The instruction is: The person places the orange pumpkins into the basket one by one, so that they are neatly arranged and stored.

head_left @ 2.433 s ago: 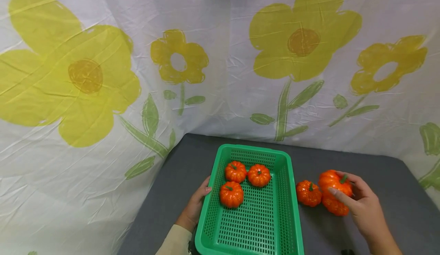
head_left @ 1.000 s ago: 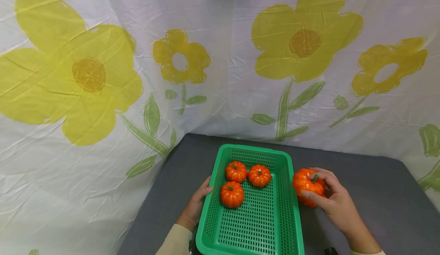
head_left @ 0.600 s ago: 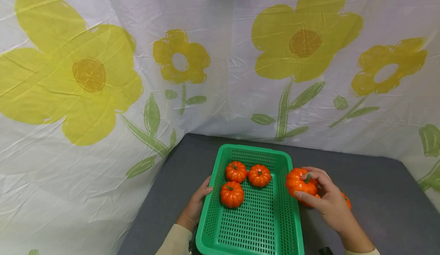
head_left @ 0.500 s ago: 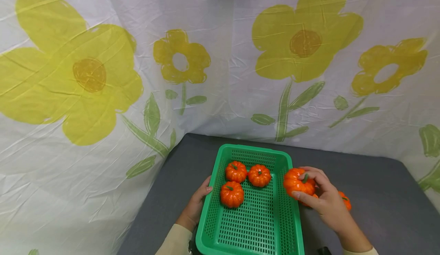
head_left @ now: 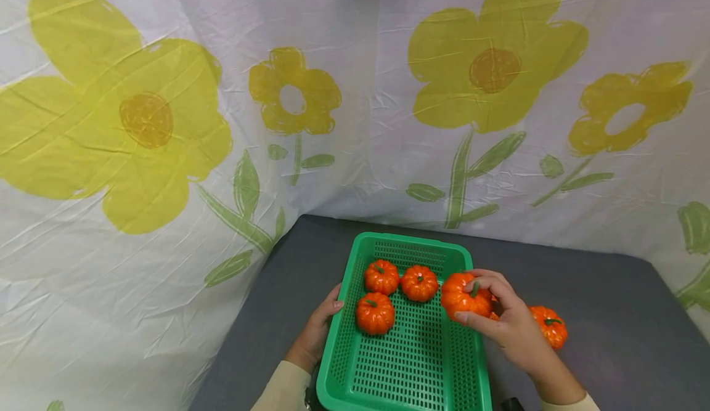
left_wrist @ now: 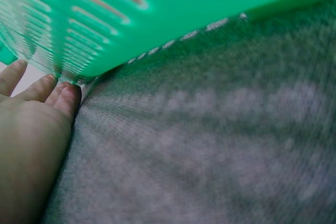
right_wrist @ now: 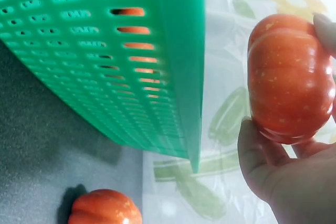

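In the head view, my right hand (head_left: pixel 507 315) grips a small shiny orange pumpkin (head_left: pixel 466 296) with a green stem, thumb and fingers around its side. The held pumpkin overlaps the right rim of the green slotted basket (head_left: pixel 478 349); in the right wrist view the same pumpkin (right_wrist: pixel 290 80) is above the table. At the basket's left side my left hand (head_left: pixel 316 331) holds the edge, thumb at the rim. The left wrist view shows its fingertips (left_wrist: pixel 68 96) against the outer wall. Three similar pumpkins (head_left: pixel 375 313) lie in the basket's back left part.
Right of the basket, a pumpkin (head_left: pixel 549 326) rests on the dark grey table (head_left: pixel 610 337); another, mostly hidden behind my right hand, shows a sliver of orange. A white cloth (head_left: pixel 355 152) with yellow flowers hangs behind and at the left of the table.
My right hand has carried the pumpkin leftward, from over the pumpkins on the table to the basket's right rim. A pumpkin behind that hand has come into view. The left hand stays put.
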A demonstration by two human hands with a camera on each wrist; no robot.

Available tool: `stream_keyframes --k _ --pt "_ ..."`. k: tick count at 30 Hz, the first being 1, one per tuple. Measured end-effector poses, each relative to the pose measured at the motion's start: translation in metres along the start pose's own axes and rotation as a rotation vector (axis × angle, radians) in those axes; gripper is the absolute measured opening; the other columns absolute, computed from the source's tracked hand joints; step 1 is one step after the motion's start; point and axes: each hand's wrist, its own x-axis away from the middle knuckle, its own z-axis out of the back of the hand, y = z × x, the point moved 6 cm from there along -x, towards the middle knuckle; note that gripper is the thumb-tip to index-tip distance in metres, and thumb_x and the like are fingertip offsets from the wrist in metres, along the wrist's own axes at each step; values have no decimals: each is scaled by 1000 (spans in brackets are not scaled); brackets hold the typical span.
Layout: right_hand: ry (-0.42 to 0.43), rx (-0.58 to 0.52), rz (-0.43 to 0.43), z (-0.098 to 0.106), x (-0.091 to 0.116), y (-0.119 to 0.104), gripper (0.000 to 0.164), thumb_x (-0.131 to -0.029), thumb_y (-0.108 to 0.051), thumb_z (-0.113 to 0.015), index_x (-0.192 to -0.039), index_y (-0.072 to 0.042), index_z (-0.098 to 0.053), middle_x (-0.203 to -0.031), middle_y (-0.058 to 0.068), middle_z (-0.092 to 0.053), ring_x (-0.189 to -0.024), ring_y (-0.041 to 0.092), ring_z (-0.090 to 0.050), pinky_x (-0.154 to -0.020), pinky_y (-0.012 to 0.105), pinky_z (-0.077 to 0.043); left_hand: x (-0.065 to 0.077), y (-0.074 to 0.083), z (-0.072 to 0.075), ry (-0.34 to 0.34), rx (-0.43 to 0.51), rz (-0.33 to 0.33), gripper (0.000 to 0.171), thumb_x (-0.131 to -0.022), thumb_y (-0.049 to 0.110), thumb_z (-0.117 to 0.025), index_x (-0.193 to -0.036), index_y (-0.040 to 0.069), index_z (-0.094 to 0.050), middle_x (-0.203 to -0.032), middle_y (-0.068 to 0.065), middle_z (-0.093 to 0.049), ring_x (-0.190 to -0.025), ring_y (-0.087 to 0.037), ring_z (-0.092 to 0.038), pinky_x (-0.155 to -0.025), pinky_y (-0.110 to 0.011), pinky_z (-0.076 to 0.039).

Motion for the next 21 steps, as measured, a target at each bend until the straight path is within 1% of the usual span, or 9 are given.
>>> stream_keyframes --k 7,15,21 --pt "-23 10 7 -6 -3 -4 30 -95 8 -79 -113 -4 -60 -150 21 -43 -120 20 -63 -84 34 -62 -1 -2 1 4 3 1 73 -108 22 -31 -177 15 -10 -177 -24 -13 -151 -31 -42 -119 -50 -39" --pt "-33 -19 7 -10 -6 -6 31 -95 9 -79 -115 -2 -59 -151 23 -42 -120 21 -63 -84 34 -62 -1 -3 1 -4 2 3 73 -108 23 -31 -177 13 -9 -176 -26 -14 -150 -32 -43 -118 -49 -40" --pt "-36 -27 20 -12 -9 -11 33 -94 10 -79 -117 -1 -59 -151 21 -42 -121 23 -63 -87 34 -61 -1 -1 1 -4 6 11 72 -109 22 -29 -177 15 -9 -177 -25 -13 -150 -32 -43 -118 -49 -40"
